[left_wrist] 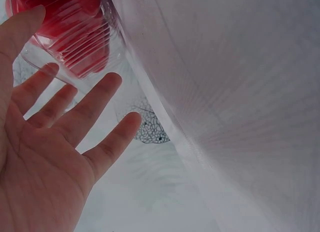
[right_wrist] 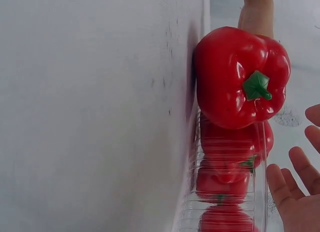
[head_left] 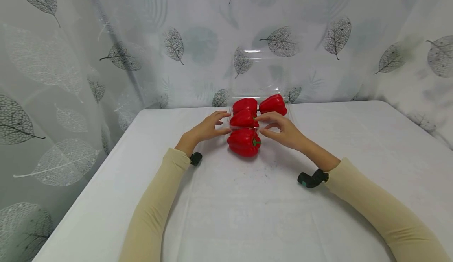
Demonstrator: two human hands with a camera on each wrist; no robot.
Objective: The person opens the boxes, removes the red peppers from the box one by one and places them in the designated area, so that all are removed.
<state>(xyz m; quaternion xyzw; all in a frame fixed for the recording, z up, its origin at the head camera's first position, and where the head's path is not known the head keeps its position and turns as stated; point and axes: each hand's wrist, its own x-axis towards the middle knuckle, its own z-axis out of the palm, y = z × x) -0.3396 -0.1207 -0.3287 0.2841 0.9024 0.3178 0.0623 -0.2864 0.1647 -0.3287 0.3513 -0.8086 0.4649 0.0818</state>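
A clear plastic container (right_wrist: 187, 207) holds three red bell peppers: one at the back left (head_left: 245, 104), one at the back right (head_left: 273, 104) and one nearer the front (head_left: 242, 119). Another red bell pepper (head_left: 243, 142) with a green stem lies on the table in front of the container. My left hand (head_left: 209, 128) is at the container's left side, fingers spread and thumb apart. From the right, my right hand (head_left: 283, 131) reaches over the container beside the front pepper, its fingers loosely extended. Whether either hand touches the container, I cannot tell.
The container's transparent lid (head_left: 261, 73) stands raised at the back, against a leaf-patterned curtain (head_left: 201, 37). A white cloth (head_left: 244, 214) covers the table, whose far edge lies just behind the container. Dark wrist devices (head_left: 311, 178) sit on both sleeves.
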